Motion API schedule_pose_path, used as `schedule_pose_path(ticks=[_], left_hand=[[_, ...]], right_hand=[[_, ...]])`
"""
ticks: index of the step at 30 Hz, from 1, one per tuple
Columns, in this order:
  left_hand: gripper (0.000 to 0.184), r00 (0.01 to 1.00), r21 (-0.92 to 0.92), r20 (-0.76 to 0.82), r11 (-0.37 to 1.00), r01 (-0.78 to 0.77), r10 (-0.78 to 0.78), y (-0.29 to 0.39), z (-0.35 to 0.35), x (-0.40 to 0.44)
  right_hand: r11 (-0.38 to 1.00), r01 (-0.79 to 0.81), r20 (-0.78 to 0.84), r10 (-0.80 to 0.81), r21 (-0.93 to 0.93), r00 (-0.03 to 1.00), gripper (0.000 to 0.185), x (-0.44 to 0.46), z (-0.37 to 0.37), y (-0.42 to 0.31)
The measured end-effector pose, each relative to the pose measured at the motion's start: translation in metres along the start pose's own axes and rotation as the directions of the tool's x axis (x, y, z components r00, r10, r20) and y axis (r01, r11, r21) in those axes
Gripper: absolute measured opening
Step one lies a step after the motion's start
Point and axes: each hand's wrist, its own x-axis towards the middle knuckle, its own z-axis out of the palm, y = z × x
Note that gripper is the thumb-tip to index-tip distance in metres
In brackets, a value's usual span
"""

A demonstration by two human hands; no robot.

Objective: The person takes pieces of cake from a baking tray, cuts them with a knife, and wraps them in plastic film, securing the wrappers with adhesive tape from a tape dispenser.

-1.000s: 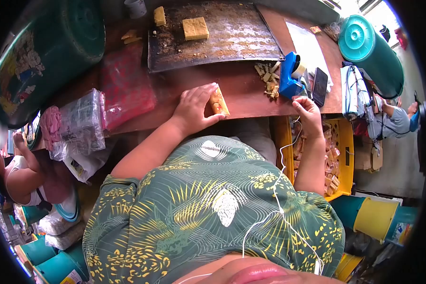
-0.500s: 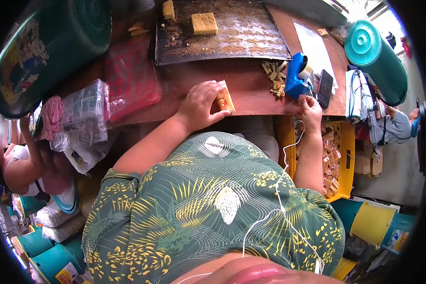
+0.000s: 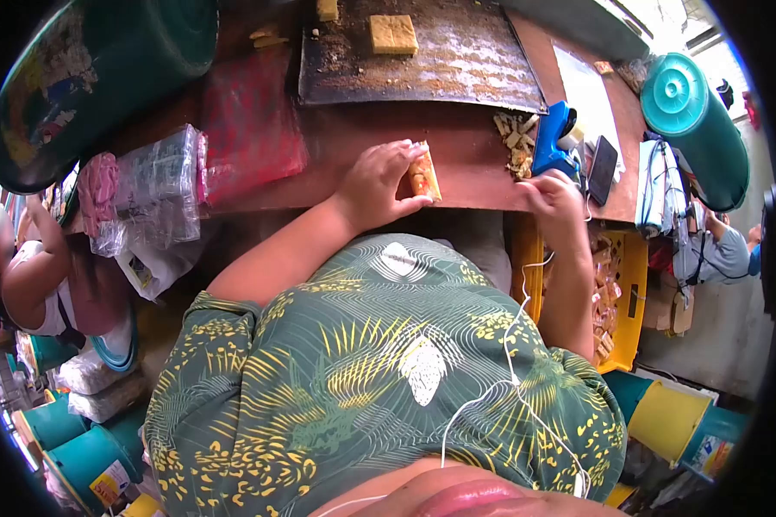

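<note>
My left hand (image 3: 379, 185) grips a small wrapped pack (image 3: 423, 174) at the table's front edge, fingers on its top end and thumb at its lower end. The pack looks yellow with red print. My right hand (image 3: 553, 196) is by the front edge, just below a blue tape dispenser (image 3: 554, 142). Its fingers are pinched together, and anything between them is too small to make out. Broken yellowish pieces (image 3: 516, 148) lie left of the dispenser. A phone (image 3: 603, 171) rests to its right.
A dark baking tray (image 3: 457, 65) with a yellow block (image 3: 394, 34) lies at the back. Red plastic (image 3: 254, 133) and clear bags (image 3: 157, 177) are left. A yellow crate (image 3: 634, 297) of wrapped packs stands below right. Other people (image 3: 39, 284) are at both sides.
The view has shifted, so the table items appear lower right to higher up. My right hand has moved from the dispenser's lower end slightly left, towards the pack. My left hand still holds the pack.
</note>
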Motion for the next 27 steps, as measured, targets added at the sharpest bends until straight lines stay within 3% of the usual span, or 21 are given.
schedule_pose_path(ticks=[1, 3, 4, 5, 7, 10, 14, 18, 24, 27], left_hand=[[0.080, 1.000, -0.004, -0.005, 1.000, -0.002, 0.002, 0.000, 0.001, 0.002], [0.081, 1.000, -0.012, -0.002, 1.000, -0.010, 0.010, 0.002, -0.001, 0.004], [0.081, 1.000, -0.012, -0.002, 1.000, -0.012, 0.012, 0.002, -0.002, 0.005], [0.081, 1.000, -0.009, -0.002, 1.000, -0.008, 0.008, 0.002, -0.002, 0.005], [0.081, 1.000, -0.004, 0.013, 1.000, 0.002, -0.002, 0.003, -0.004, 0.005], [0.084, 1.000, -0.023, 0.008, 1.000, 0.007, -0.007, 0.004, -0.007, 0.006], [0.088, 0.996, -0.134, 0.053, 0.988, 0.072, -0.066, 0.003, -0.011, 0.015], [0.094, 0.998, -0.158, 0.025, 0.985, 0.068, -0.065, 0.002, -0.004, 0.021], [0.105, 0.998, -0.124, 0.051, 0.991, 0.045, -0.039, 0.003, -0.005, 0.018], [0.111, 0.997, -0.094, 0.066, 0.994, 0.048, -0.042, 0.002, -0.005, 0.017]], right_hand=[[0.992, 0.108, 0.136, -0.116, 0.060, 0.984, 0.019, 0.000, 0.009, -0.025], [0.907, 0.348, 0.259, -0.405, 0.238, 0.877, 0.020, 0.001, 0.037, -0.048], [0.880, 0.329, 0.259, -0.425, 0.343, 0.867, 0.021, 0.002, 0.058, -0.049], [0.869, 0.321, 0.219, -0.420, 0.376, 0.881, 0.019, 0.007, 0.076, -0.047], [0.872, 0.149, 0.252, -0.292, 0.466, 0.922, 0.025, 0.028, 0.116, -0.020], [0.872, 0.117, 0.199, -0.236, 0.475, 0.951, 0.034, 0.039, 0.126, -0.025], [0.954, 0.002, 0.244, -0.078, 0.300, 0.967, 0.040, 0.048, 0.117, -0.037], [0.923, -0.066, 0.276, -0.045, 0.380, 0.960, 0.038, 0.063, 0.127, -0.028], [0.961, -0.073, 0.320, -0.017, 0.268, 0.947, 0.032, 0.070, 0.124, -0.029], [0.955, -0.092, 0.378, -0.022, 0.282, 0.926, 0.039, 0.078, 0.124, -0.026]])
